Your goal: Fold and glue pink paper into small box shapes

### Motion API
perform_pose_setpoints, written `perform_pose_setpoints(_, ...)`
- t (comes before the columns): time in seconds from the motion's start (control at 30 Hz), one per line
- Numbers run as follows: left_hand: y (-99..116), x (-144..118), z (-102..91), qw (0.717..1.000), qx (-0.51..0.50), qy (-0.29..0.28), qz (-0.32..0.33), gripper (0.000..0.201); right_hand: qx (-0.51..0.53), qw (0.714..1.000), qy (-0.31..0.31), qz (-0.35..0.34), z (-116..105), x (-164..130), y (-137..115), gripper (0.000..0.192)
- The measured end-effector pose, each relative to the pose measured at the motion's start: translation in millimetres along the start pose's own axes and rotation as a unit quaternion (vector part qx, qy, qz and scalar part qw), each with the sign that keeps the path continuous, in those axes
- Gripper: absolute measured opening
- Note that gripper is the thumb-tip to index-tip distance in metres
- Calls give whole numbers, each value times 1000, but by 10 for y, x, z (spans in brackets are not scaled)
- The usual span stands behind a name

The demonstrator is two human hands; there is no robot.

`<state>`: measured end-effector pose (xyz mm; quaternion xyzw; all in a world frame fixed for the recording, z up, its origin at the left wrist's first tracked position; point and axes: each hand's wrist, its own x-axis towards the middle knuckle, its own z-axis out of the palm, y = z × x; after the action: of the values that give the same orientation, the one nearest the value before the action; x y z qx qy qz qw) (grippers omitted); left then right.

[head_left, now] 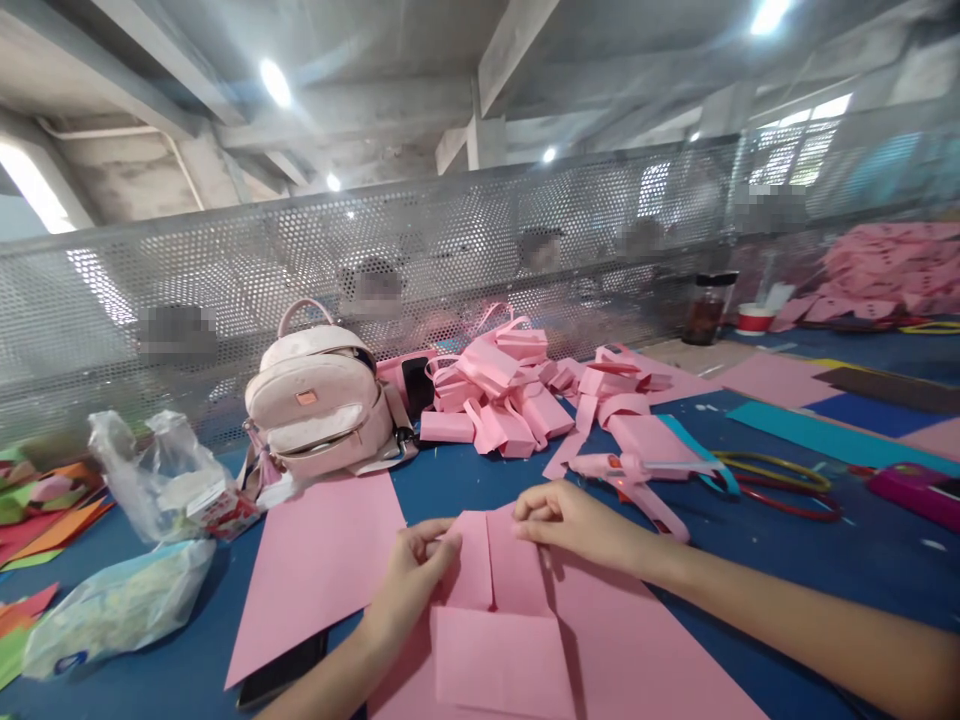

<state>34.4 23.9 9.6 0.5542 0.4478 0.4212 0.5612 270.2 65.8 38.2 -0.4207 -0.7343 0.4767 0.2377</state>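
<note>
A folded piece of pink paper (501, 655) lies in front of me, with two upright flaps meeting at a seam and a flat panel nearest me. My left hand (420, 565) pinches the left flap near its outer edge. At the top of the right flap, the bent fingers of my right hand (559, 515) grip the paper's edge. Beneath the folded piece spreads a larger pink sheet (645, 650). Just beyond my right hand rests a pink glue gun (634, 480).
Behind are a pile of pink paper shapes (495, 390) and a pale pink backpack (319, 395). Plastic bags (120, 600) lie left, and a pink sheet (322, 560) nearer. On the right are coloured loops (780, 475) and a magenta object (915, 497). A perforated metal screen (285, 250) borders the blue table.
</note>
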Motion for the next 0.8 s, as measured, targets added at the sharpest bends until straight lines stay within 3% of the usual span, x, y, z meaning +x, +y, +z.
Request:
perform_pose_setpoints(0.27, 138, -116, 150, 999, 29, -17, -15, 62, -44, 998, -28, -40, 85, -8, -177, 19)
perform_pose_setpoints(0.53, -18, -71, 105, 997, 73, 19, -5, 63, -78, 995, -18, -57, 183, -47, -247, 15)
perform_pose_setpoints(0.73, -53, -26, 3, 990, 132, 48, 27, 60, -31, 998, -52, -14, 11, -302, -166, 24)
perform_pose_setpoints(0.8, -71, -14, -33, 988, 141, 59, 27, 52, -41, 999, -27, 12, -126, -448, -99, 29)
